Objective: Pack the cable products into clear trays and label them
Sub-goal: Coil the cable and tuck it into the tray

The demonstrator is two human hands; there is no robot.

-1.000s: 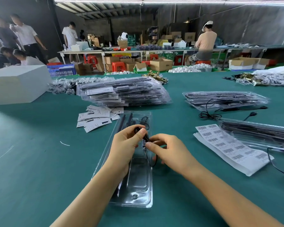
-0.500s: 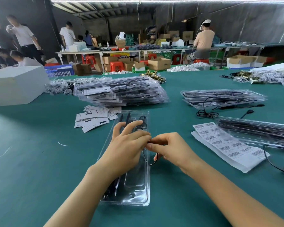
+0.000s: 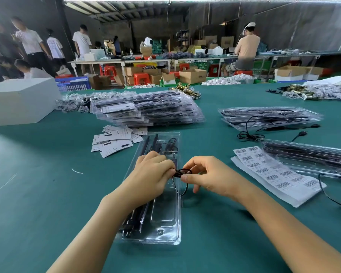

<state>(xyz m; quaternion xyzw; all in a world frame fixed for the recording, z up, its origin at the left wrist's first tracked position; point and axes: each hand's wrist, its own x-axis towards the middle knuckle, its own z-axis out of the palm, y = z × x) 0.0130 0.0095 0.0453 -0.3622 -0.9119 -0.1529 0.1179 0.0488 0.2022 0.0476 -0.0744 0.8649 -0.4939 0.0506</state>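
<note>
A clear plastic tray point(image 3: 165, 231) lies lengthwise on the green table in front of me, with black rods in its left channel. Over its middle my left hand point(image 3: 152, 174) and my right hand point(image 3: 207, 176) both pinch a small coil of thin black cable point(image 3: 182, 172). A loop of the cable hangs down onto the tray. Sheets of barcode labels point(image 3: 272, 174) lie to the right of my right hand. White paper cards point(image 3: 114, 140) are scattered left of the tray's far end.
A stack of filled clear trays point(image 3: 150, 109) sits beyond the cards, another point(image 3: 268, 115) at the right, and one more point(image 3: 311, 154) partly over the labels. Loose black cables point(image 3: 250, 134) lie between them. A white box point(image 3: 18, 101) stands far left. People work at tables behind.
My left fingers have curled down from spread over the tray and now pinch the cable coil. Both hands have drawn the coil slightly toward me along the tray.
</note>
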